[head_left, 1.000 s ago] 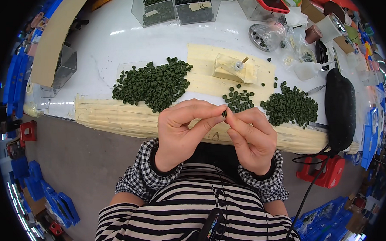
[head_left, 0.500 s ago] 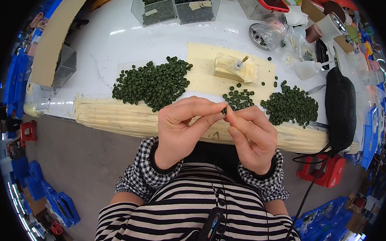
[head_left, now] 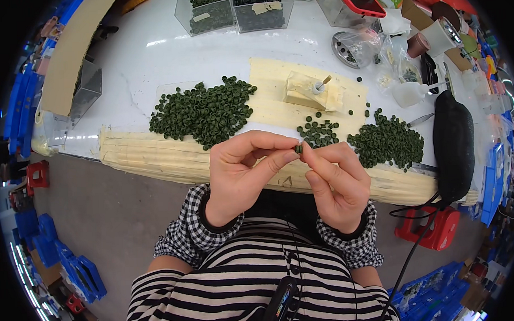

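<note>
Between the fingertips of my two hands sits a small dark green round cap-like piece (head_left: 298,149). My left hand (head_left: 243,172) pinches it between thumb and forefinger. My right hand (head_left: 341,177) presses on it from the other side with a fingertip, its remaining fingers curled in. Past my left hand spreads a big heap of similar green pieces (head_left: 201,111). A small cluster of green pieces (head_left: 318,131) lies just beyond my fingertips, and another heap of green pieces (head_left: 387,139) is to the right of my right hand.
A taped block with an upright peg (head_left: 315,90) stands on a taped sheet (head_left: 268,75). Clear bins (head_left: 261,16) of pieces stand at the back. A black padded object (head_left: 453,145) with cables sits at the right edge. Cardboard (head_left: 75,53) rises at left. Tape covers the table's front edge (head_left: 149,156).
The small green piece has turned a little between my fingertips and shows more of its side. Both hands have barely shifted.
</note>
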A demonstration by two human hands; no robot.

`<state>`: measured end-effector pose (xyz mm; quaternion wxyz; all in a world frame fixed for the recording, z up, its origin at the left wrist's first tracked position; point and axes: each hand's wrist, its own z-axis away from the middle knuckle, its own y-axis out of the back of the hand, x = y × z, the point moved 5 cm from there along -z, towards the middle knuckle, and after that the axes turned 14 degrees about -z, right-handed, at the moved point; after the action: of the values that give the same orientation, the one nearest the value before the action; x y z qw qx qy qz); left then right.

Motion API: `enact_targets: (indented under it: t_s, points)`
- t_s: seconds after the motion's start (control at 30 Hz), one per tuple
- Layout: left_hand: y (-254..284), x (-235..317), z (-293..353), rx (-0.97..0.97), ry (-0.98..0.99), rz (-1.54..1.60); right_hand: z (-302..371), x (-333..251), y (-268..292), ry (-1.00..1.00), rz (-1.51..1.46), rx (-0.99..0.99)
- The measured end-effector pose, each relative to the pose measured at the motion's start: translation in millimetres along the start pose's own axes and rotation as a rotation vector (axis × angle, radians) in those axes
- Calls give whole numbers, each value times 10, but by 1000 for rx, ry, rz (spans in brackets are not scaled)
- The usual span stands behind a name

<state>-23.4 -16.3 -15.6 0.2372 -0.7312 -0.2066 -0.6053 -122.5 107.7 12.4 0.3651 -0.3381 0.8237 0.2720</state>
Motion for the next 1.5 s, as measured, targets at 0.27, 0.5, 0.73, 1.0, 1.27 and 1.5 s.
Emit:
enact_targets:
  t_s: [0.27, 0.5, 0.73, 1.0, 1.27, 1.5]
  points:
    - [12, -19, 5, -7, -27, -42, -19, -12, -7, 59, 35, -31]
    - [5, -23, 26, 0, -1, -23, -30, -23, -8, 84, 55, -42]
    - [-3, -30, 27, 9, -11, -22, -31, -26, -9, 87, 62, -42]
    - [-3, -49, 30, 10, 23, 0, -37, -27, -3, 107, 75, -59]
    - [-5, -19, 9, 11, 14, 11, -38, -17, -9, 94, 78, -46]
    - [10, -11, 6, -7, -25, -2, -48, -24, -1, 85, 52, -34]
